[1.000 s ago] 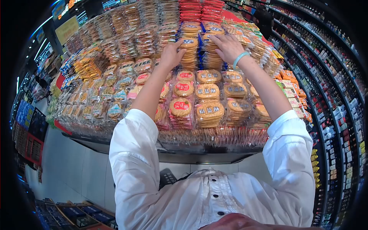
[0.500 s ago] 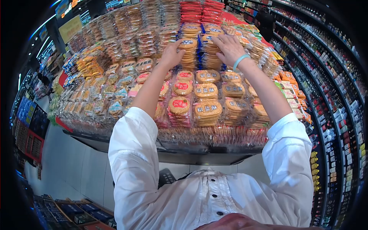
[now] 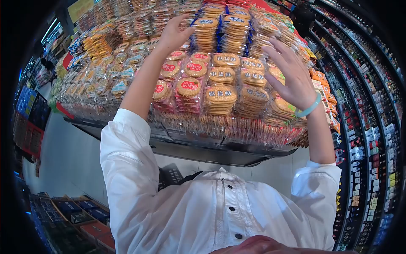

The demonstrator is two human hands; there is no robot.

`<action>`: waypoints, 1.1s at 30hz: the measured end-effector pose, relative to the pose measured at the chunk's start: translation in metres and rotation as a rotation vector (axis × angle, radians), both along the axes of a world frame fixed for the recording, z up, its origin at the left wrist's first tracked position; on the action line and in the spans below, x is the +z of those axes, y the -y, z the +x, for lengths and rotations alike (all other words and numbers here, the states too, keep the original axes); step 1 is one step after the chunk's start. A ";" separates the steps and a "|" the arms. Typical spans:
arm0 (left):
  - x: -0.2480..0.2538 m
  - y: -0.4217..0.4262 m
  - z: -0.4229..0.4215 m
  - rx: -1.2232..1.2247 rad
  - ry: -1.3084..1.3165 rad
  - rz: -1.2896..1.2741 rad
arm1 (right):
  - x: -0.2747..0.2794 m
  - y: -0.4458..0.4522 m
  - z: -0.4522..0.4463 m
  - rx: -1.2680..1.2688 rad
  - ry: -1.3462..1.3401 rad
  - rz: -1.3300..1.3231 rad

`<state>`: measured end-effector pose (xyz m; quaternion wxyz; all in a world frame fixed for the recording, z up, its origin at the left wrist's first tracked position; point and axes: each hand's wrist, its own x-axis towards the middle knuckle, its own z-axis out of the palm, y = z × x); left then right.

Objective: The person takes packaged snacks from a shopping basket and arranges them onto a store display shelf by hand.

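Observation:
My left hand is open, thumb apart from the fingers, just left of a stack of round biscuits in blue-edged wrappers. A second blue-edged biscuit stack stands beside it. My right hand, with a pale green bangle on the wrist, hovers open over the right side of the display, its fingers spread. Nothing is in either hand. Nearer to me are red-labelled biscuit packs and oval biscuit packs with dark lettering.
The packs cover a large display stand in front of me. Long shelves of bottles and jars curve along the right. Boxes lie low at the left, beside pale floor tiles.
Both hands have come away from the blue-edged stacks and moved apart: the left to the left, the right to the right and nearer to me. The view has shifted as well.

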<state>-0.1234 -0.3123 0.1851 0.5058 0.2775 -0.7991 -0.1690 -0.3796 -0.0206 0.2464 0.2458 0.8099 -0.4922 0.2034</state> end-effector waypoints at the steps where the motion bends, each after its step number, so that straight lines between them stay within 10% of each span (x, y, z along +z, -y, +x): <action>1: 0.006 -0.029 0.013 -0.038 -0.046 0.075 | -0.005 -0.020 0.007 0.055 0.054 0.046; 9: -0.036 -0.244 0.134 -0.110 -0.267 0.410 | -0.126 -0.094 0.040 0.489 0.466 0.818; 18: -0.209 -0.461 0.238 0.910 -0.085 0.597 | -0.372 -0.098 0.064 0.349 0.812 1.489; 26: -0.293 -0.591 0.283 1.317 0.370 0.618 | -0.463 -0.120 0.096 0.310 0.412 1.469; 33: -0.324 -0.580 0.341 1.434 0.470 0.539 | -0.523 -0.132 0.074 0.111 0.648 1.615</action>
